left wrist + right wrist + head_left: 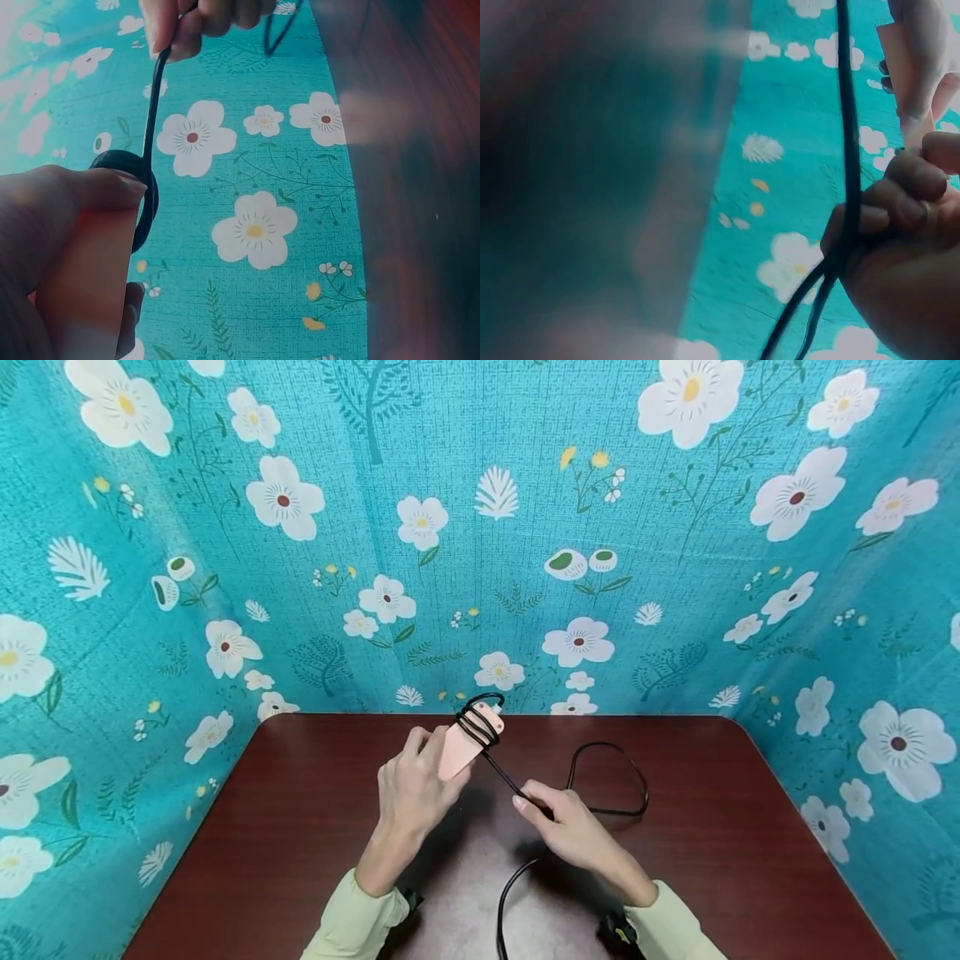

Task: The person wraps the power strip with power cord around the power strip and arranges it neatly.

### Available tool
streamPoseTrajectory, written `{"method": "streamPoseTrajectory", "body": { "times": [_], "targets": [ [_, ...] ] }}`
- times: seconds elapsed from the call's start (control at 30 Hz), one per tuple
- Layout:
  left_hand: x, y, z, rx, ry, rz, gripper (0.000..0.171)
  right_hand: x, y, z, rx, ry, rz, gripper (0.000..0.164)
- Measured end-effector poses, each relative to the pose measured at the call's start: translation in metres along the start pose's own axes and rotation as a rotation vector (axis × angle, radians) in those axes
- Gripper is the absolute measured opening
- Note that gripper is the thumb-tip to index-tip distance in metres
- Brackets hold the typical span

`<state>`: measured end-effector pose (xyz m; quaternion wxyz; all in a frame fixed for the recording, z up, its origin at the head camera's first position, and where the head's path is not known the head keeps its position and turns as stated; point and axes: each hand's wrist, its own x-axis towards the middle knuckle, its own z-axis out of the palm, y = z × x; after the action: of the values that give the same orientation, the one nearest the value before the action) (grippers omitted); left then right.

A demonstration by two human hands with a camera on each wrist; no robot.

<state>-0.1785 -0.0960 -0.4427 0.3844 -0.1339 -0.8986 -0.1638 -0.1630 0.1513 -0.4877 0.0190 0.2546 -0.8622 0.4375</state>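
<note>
In the head view, my left hand point(415, 785) holds a pale pink, flat, box-shaped device point(457, 755) above the far part of the table. Several turns of black cable point(501, 772) are wound round its upper end, where a small light-coloured plug shows. My right hand point(576, 831) pinches the cable between thumb and fingers, lower and to the right, with the stretch between the hands nearly straight. The left wrist view has my left thumb point(112, 184) lying against the wound cable. Past my right fingers point(874, 217), in the right wrist view, more cable point(849, 112) hangs down.
A dark reddish-brown table point(300, 810) lies beneath both hands. A loop of loose cable point(645, 789) is to the right of my right hand, and another length point(504, 902) runs towards the near edge. Turquoise flowered cloth point(480, 568) hangs behind and at both sides.
</note>
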Motion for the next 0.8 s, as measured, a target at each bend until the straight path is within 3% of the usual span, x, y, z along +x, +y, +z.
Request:
{"method": "streamPoseTrajectory", "body": {
  "times": [0.2,0.33,0.63,0.8],
  "targets": [
    [0.001,0.006,0.000,-0.013,-0.052,-0.088,0.057,0.003,-0.006,-0.011,-0.333,0.164,-0.288,0.023],
    [0.000,0.007,0.000,-0.007,-0.093,-0.125,0.056,0.005,-0.011,-0.016,-0.514,0.231,-0.387,0.022],
    [-0.004,0.007,0.002,0.040,-0.120,-0.112,0.058,0.010,-0.021,-0.024,-0.670,0.277,-0.547,0.016],
    [-0.009,0.011,0.003,0.079,-0.202,-0.101,0.062,0.014,-0.025,-0.027,-0.763,0.287,-0.640,0.025]
  ]
}}
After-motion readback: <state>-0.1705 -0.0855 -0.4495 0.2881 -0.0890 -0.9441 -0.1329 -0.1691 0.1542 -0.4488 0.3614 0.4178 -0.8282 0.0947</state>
